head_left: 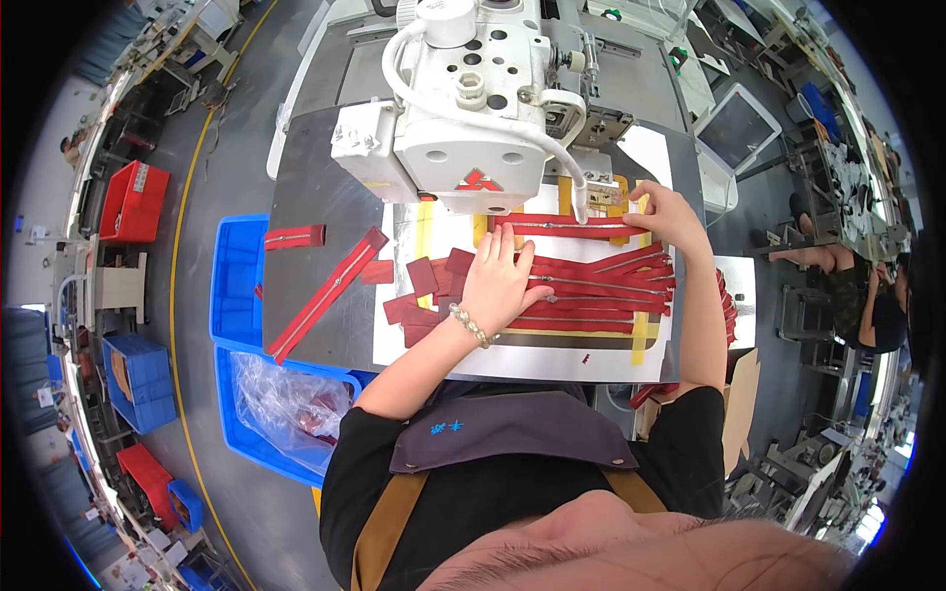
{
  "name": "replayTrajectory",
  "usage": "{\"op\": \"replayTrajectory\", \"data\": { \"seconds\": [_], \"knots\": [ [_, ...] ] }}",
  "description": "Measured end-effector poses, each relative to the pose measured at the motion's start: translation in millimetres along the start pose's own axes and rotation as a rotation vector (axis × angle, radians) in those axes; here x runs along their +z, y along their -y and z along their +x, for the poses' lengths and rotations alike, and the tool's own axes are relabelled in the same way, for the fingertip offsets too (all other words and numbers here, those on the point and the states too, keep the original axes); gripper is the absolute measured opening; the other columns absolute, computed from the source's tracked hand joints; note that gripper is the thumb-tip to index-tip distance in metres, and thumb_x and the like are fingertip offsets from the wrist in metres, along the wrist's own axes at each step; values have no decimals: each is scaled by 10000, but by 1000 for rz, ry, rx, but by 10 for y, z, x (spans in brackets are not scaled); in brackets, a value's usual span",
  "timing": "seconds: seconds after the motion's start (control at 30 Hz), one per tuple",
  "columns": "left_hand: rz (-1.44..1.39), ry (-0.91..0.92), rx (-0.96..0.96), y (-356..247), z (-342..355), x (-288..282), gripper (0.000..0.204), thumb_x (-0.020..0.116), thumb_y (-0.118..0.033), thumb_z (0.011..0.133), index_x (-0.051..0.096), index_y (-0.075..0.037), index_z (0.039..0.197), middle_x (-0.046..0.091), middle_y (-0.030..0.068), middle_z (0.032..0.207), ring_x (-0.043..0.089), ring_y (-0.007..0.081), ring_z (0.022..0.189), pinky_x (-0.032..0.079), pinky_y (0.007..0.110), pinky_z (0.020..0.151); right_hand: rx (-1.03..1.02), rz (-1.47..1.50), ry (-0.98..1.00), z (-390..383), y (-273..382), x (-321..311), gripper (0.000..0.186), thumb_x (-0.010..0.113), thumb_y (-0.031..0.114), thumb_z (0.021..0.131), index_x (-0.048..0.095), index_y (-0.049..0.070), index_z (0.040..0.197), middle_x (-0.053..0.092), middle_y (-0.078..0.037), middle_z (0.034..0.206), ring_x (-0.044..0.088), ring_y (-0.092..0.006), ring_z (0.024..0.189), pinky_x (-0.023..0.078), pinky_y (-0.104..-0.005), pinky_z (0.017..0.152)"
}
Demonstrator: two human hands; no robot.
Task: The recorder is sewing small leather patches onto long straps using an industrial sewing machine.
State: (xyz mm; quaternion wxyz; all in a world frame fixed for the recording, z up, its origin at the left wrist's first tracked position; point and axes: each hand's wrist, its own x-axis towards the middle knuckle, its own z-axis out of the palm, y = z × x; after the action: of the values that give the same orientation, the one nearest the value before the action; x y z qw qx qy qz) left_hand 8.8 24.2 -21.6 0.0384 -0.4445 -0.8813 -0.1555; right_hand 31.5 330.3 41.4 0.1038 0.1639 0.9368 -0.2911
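Note:
A red zipper with a pale row of teeth lies crosswise under the front of a white sewing machine. At its right end my right hand pinches the tape between thumb and fingers. My left hand lies flat with fingers stretched, its fingertips by the zipper's left end, its palm over red pieces. Several more red zippers are spread in front of both hands. Small dark red fabric pieces are scattered beside my left hand, partly hidden by it.
Another zipper lies slanted on the dark tabletop, near a short zipper piece. Left of the table stand blue bins, one holding clear plastic bags. An open cardboard box is at the right, below a screen.

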Motion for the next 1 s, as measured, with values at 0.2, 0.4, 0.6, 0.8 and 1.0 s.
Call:
{"op": "replayTrajectory", "data": {
  "seconds": [0.2, 0.4, 0.6, 0.8, 1.0],
  "knots": [
    [-29, -4, -15, -14, -34, 29, 734, 643, -545, 787, 504, -2, 1260, 433, 324, 1330, 401, 421, 1274, 283, 497, 1078, 24, -194, -128, -46, 51, 99, 320, 751, 284, 701, 641, 112, 948, 621, -42, 737, 617, -228, 728, 452, -353, 631],
    [-36, 14, -26, -22, -25, 35, 753, 646, -555, 780, 497, -5, 1272, 415, 327, 1345, 384, 425, 1287, 277, 507, 1081, -276, -21, -214, 226, 118, 501, 267, 720, 233, 722, 630, 88, 928, 650, -90, 827, 629, -274, 791, 475, -379, 701],
    [-74, -21, 4, 46, -61, -65, 668, 688, -472, 775, 522, -22, 1239, 437, 277, 1346, 390, 391, 1288, 294, 474, 1077, -441, 197, -295, 413, 555, 1166, 248, 676, 157, 756, 628, 44, 971, 637, -146, 825, 629, -304, 787, 491, -407, 714],
    [-225, -107, 14, 168, -167, -354, 482, 707, -325, 790, 580, -68, 1177, 512, 157, 1299, 481, 320, 1188, 374, 427, 994, -623, 131, -567, 625, 666, 1355, 206, 584, 57, 779, 629, 47, 979, 615, -125, 894, 606, -277, 771, 489, -348, 723],
    [-242, -198, 39, 255, -251, -418, 414, 705, -279, 794, 604, -72, 1138, 549, 137, 1263, 534, 301, 1132, 402, 411, 971, -755, 239, -165, 272, 736, 1125, 173, 569, -1, 773, 630, 65, 921, 625, -89, 1010, 563, -294, 999, 476, -393, 828]
  ]
}}
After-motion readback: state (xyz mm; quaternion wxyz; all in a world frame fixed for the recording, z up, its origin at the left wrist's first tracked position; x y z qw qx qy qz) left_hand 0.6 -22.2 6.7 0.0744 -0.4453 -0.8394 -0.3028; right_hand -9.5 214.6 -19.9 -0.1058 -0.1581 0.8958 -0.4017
